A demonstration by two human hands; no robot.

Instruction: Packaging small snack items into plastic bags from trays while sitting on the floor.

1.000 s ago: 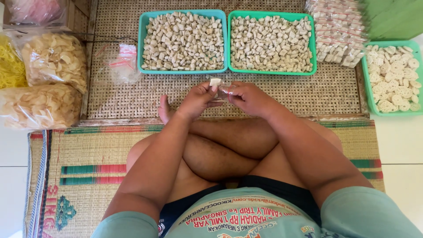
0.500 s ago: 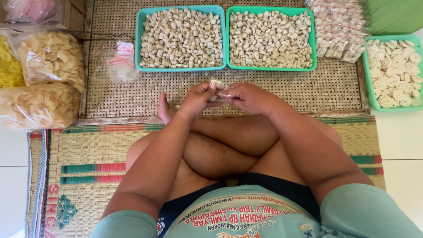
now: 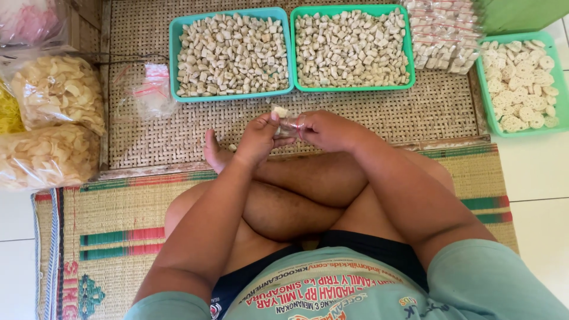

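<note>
The person sits cross-legged on a woven mat (image 3: pixel 415 112), both hands raised just short of the left teal tray (image 3: pixel 178 59) of pale cracker pieces. The left hand (image 3: pixel 258 137) pinches one pale piece (image 3: pixel 280 111) between its fingers; the right hand (image 3: pixel 323 129) grips a small clear plastic bag (image 3: pixel 289 125), mouth toward that piece. The bag's opening looks narrow and limp, so the piece could catch its edge and drop onto the mat below the tray.

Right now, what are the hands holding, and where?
The left hand pinches a pale snack piece by its lower end; the right hand holds a small clear bag.
</note>
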